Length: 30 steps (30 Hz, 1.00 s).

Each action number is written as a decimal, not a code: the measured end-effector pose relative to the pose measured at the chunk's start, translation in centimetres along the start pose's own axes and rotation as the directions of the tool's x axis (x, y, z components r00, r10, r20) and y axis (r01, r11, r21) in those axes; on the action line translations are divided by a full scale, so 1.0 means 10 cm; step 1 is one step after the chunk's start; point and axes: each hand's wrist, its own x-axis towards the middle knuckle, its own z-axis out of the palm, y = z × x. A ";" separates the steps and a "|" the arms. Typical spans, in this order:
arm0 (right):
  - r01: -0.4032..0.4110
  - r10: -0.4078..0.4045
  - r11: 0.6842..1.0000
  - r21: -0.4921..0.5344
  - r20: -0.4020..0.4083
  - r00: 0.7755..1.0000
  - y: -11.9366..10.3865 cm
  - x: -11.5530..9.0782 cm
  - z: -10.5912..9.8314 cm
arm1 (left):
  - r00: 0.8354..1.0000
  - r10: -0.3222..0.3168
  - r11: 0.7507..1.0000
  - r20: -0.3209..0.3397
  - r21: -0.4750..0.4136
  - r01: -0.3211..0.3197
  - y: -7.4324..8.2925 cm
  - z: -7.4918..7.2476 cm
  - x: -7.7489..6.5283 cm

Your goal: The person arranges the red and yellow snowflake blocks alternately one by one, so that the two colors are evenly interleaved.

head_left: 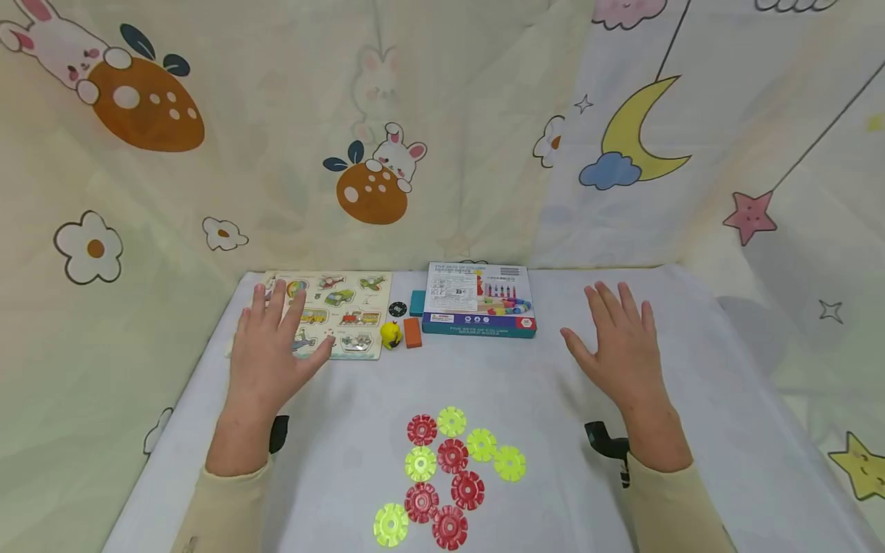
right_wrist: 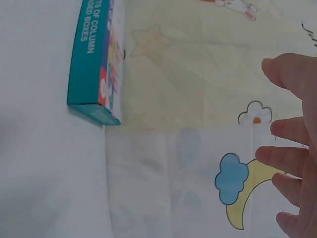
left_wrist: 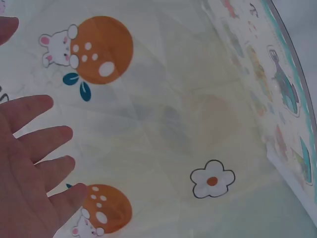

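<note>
White table, printed cloth, ten loose discs

Five red and five yellow-green, the discs lie flat in the lower centre of the frame, rims close or touching. Both hands are raised on either side, well apart from them. At centre left, the left hand spreads its fingers and thumb wide and holds nothing; it overlaps the board in the head view, though the left wrist view shows the fingers clear of it. At centre right, the right hand is just as wide and holds nothing, off to the right of the box. Between board and box sit a yellow toy, an orange block, a teal block and a black round piece.

The discs look like thin, glossy plastic: probably very light, stiff with a little spring, and apt to skid if pushed. Lying so flat, each would best be tipped up by a fingertip in a rim notch, then pinched across opposite edges; the teeth seem the part likeliest to bend. The board appears stiff and light; two opposite edges, kept level, should suit it in case its pictures lift out. The box looks like card, best held by its short sides without squeezing; its weight cannot be judged.
</note>
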 end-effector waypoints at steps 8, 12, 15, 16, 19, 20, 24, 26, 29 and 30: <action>0.123 -0.117 0.988 0.091 -0.077 0.990 -0.23 -0.05 -0.22 | 0.964 0.214 0.958 -0.160 -0.157 -0.239 0.30 0.02 0.01; 0.183 -0.171 0.974 0.131 -0.096 0.981 -0.38 -0.06 -0.26 | 0.946 0.278 0.892 -0.170 -0.320 -0.319 0.45 0.12 0.00; 0.230 -0.217 0.959 0.165 -0.091 0.972 -0.50 -0.07 -0.24 | 0.953 0.286 0.845 -0.101 -0.442 -0.301 0.52 0.18 -0.05; 0.243 -0.230 0.954 0.178 -0.086 0.969 -0.52 -0.08 -0.24 | 0.956 0.284 0.831 -0.072 -0.478 -0.283 0.55 0.20 -0.07; 0.284 -0.271 0.929 0.237 -0.086 0.959 -0.60 -0.08 -0.24 | 0.961 0.278 0.780 0.007 -0.585 -0.221 0.60 0.23 -0.12; 0.295 -0.283 0.920 0.258 -0.084 0.955 -0.63 -0.08 -0.25 | 0.961 0.276 0.757 0.026 -0.621 -0.201 0.62 0.23 -0.14; 0.321 -0.331 0.873 0.366 -0.038 0.943 -0.76 -0.06 -0.27 | 0.956 0.282 0.681 0.084 -0.719 -0.137 0.67 0.26 -0.19; 0.314 -0.355 0.844 0.435 0.016 0.935 -0.84 -0.07 -0.26 | 0.945 0.306 0.651 0.116 -0.749 -0.119 0.69 0.30 -0.23; 0.258 -0.382 0.790 0.557 0.118 0.917 -0.96 -0.11 -0.19 | 0.904 0.362 0.621 0.227 -0.782 -0.053 0.72 0.44 -0.29; 0.230 -0.392 0.767 0.599 0.153 0.907 -1.00 -0.12 -0.15 | 0.883 0.378 0.614 0.279 -0.789 -0.014 0.74 0.49 -0.30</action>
